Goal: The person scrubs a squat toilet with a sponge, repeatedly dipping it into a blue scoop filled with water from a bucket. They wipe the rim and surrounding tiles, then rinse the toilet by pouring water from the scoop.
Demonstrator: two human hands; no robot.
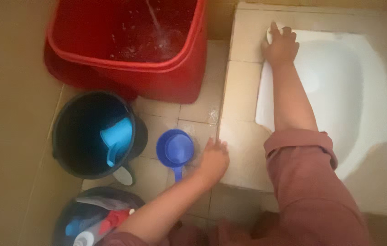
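- White pan (339, 91) of a squat toilet, set into a raised tiled step (243, 86) on the right of the head view.
- Right hand (280, 45) presses on the pan's far-left rim, fingers spread flat over something small and pale (too blurred to name).
- Left hand (212, 161) rests open on the step's edge, holding nothing.
- Blue scoop (175, 149) lies on the floor just beside the left hand.
- Red tub (129, 45) holds water; a black bucket (94, 134) has a light blue jug (117, 136) inside.
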